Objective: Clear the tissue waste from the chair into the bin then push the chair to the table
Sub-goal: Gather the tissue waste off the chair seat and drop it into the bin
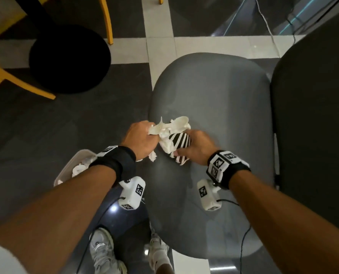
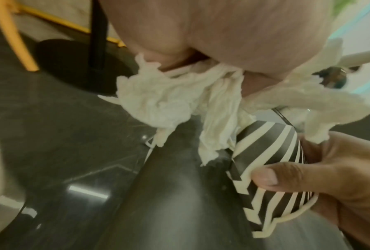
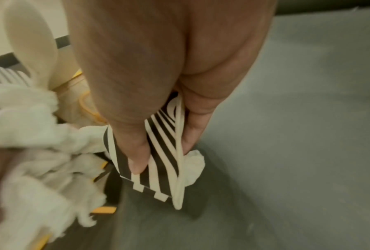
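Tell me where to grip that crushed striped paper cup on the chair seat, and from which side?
Pinch the striped cup across its flattened walls near the rim, coming from above on the right, as the right hand does now. It lies crushed on the seat, and the left hand with tissue crowds its left.

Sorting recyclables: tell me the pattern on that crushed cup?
Black and white stripes on the crushed paper cup, clearest in the left wrist view.

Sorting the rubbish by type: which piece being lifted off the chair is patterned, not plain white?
The crushed striped paper cup, black-and-white, pinched by the right hand. The crumpled tissues gripped by the left hand are plain white.
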